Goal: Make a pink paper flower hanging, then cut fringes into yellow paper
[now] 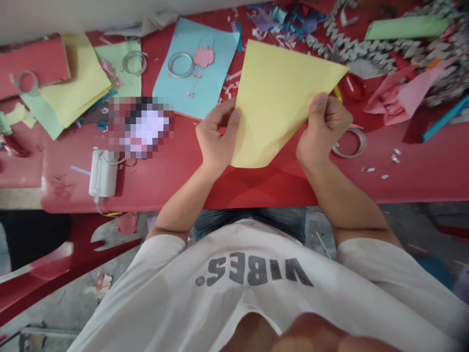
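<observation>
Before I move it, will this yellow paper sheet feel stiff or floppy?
Probably floppy and light: the yellow paper sheet looks thin and curves slightly between the left hand and right hand. Its pointed corner may crease easily.

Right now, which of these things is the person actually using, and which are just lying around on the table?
In use:
yellow paper sheet, held by the left hand and right hand

Lying about:
blue paper sheet
tape roll
white charger
pink paper
stack of yellow paper
</observation>
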Demonstrator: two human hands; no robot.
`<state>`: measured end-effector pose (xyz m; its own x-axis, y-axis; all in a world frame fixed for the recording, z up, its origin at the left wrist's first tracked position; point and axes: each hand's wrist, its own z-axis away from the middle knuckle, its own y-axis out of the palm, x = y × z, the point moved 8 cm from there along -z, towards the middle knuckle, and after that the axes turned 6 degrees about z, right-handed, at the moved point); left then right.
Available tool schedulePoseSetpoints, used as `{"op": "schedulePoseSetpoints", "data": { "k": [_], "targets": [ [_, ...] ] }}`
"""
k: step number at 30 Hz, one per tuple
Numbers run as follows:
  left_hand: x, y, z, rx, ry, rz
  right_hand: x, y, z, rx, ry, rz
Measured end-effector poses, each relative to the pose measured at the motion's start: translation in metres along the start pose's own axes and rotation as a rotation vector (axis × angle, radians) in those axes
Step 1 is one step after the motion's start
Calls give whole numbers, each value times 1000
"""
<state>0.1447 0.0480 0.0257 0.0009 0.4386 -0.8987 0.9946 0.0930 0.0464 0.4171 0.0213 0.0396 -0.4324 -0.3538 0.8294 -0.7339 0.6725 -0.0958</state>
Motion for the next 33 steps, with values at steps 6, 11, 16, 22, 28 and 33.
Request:
{"op": "schedulePoseSetpoints", "data": {
  "k": [6, 11, 16, 22, 28, 33],
  "targets": [
    [0, -7, -2, -109, 44, -8, -19, 15, 4, 136, 108, -176],
    [-5, -16, -8, -173, 143, 40, -20, 27, 15, 296, 218, -234],
    [1, -19, -9, -198, 101, 4, -20, 23, 17, 302, 237, -101],
    [16, -23, -10, -181, 54, 28, -23, 31, 18, 377, 207, -132],
    [18, -23, -12, -161, 58, 10, -31, 26, 16, 322, 195, -128],
    [15, -23, -11, -167, 41, -6, -20, 23, 11, 336, 148, -93]
  ]
}}
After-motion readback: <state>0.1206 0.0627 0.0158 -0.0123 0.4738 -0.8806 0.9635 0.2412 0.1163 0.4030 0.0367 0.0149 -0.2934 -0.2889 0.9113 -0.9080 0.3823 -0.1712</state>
